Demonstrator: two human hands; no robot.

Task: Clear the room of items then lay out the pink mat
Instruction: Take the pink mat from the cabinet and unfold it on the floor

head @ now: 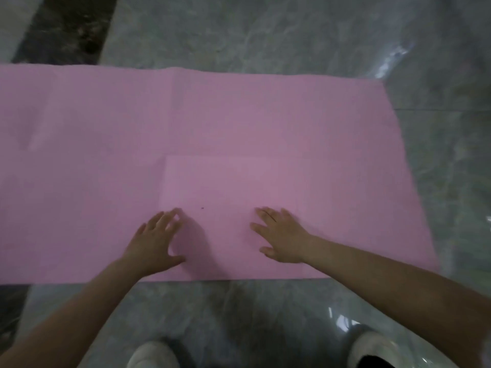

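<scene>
Mat (pixel 212 123) flat, under spread fingers (pixel 159 221)

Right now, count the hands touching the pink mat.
2. The left hand rests near the pink mat's near edge; the right hand lies flat beside it, fingers spread.

Both hands lie flat with spread fingers, left hand (pixel 155 241) and right hand (pixel 281 236), on the near part of the pink mat (pixel 239 123), spread over grey marble floor (pixel 265 35).
</scene>
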